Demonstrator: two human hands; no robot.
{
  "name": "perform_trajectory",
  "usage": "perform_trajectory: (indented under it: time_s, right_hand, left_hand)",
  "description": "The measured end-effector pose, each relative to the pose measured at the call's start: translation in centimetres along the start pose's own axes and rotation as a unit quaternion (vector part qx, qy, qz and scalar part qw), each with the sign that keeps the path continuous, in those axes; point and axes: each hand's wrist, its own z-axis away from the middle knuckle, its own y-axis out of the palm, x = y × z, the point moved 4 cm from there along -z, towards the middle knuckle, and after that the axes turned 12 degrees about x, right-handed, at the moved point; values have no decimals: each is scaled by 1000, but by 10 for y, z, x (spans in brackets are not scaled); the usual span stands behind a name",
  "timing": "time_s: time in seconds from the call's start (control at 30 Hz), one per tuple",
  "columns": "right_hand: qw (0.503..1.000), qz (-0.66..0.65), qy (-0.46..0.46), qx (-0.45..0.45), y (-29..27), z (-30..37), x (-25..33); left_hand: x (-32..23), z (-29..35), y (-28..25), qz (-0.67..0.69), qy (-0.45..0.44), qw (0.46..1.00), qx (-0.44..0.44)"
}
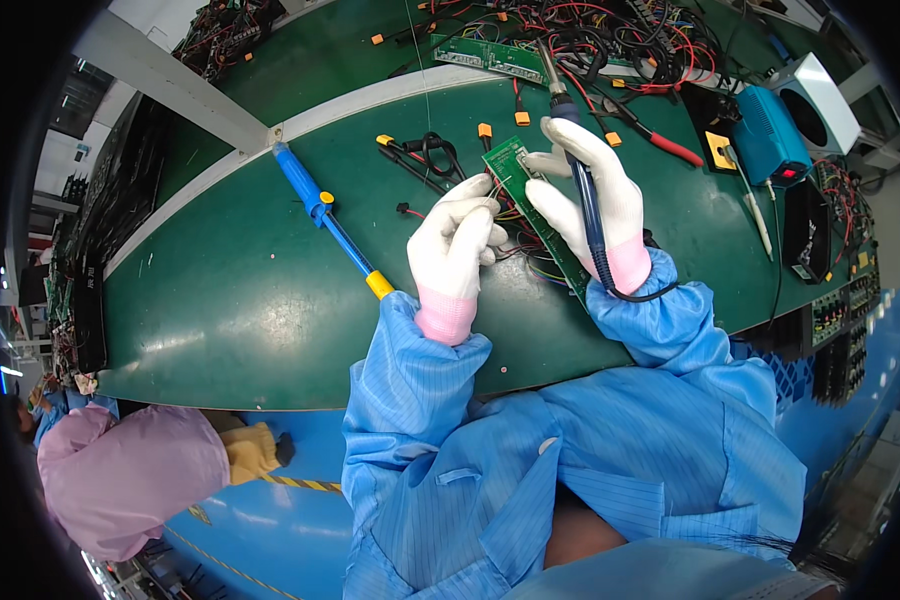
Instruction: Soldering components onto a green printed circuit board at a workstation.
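My left hand point(453, 250), in a white glove with a pink cuff, has its fingers closed in a pinch on a thin wire beside the circuit board. Whether this is solder or a lead, I cannot tell. A pen-shaped soldering iron point(592, 205) with a dark blue handle is in my right hand point(602, 190); its metal tip points up and away, clear of the board. The same hand's fingers rest on the long green circuit board point(548, 232), which lies slanted between my hands. Thin coloured wires point(510, 215) run from under the board, partly hidden by my left hand.
A blue solder sucker point(322, 208) lies left on the green table point(210, 320). Black leads point(420, 160) with yellow connectors, red-handled pliers point(670, 148) and tangled cables point(630, 40) lie beyond. A teal soldering station point(773, 135) stands right. Someone in pink point(130, 475) is at lower left.
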Motion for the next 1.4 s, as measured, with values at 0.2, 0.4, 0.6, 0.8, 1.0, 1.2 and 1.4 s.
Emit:
perform_trajectory:
  time_s: [0.2,0.4,0.6,0.8,1.0,1.2,1.4]
  right_hand:
    - [999,-24,-14,16,5,-14,4]
    - [999,-28,-15,37,7,-19,6]
    - [998,-55,-22,8,11,-16,3]
    - [991,-48,-120,-17,-9,-10,8]
    - [903,-417,104,21,-26,-12,-7]
    - [911,-390,129,24,-31,-10,-10]
    - [933,-310,181,20,-35,-6,1]
  left_hand:
    - [-2,0,2,-12,19,1000,-2]
    - [-4,0,2,-20,34,999,-6]
    - [-1,-2,-1,-31,21,999,-30]
    - [-5,1,-5,-6,33,997,-63]
    - [-3,1,-11,40,44,995,-82]
    - [-2,0,-11,30,30,995,-94]
    - [-4,3,-9,1,33,994,-104]
